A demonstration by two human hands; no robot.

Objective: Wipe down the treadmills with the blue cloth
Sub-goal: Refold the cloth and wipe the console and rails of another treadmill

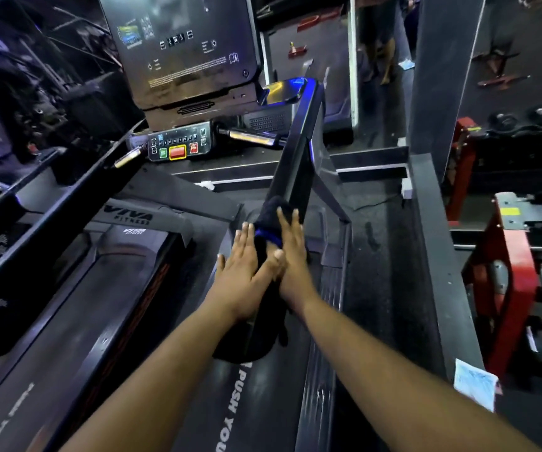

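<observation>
A dark blue cloth (268,220) is wrapped over the right handrail (299,158) of the treadmill, low on the rail. My left hand (242,272) presses flat against the rail's left side with straight fingers, its thumb lying over the cloth. On the other side my right hand (291,252) lies flat on the cloth, fingers straight and pointing up the rail. The cloth's lower end hangs dark under my wrists. The treadmill's belt (77,321) runs at lower left, and its console (181,50) stands at the top.
A button panel (178,145) with green and red keys sits below the console. A second treadmill's rail (34,223) crosses on the left. Red gym machines (511,262) stand at the right beyond a grey ledge (439,265). A piece of paper (473,383) lies on that ledge.
</observation>
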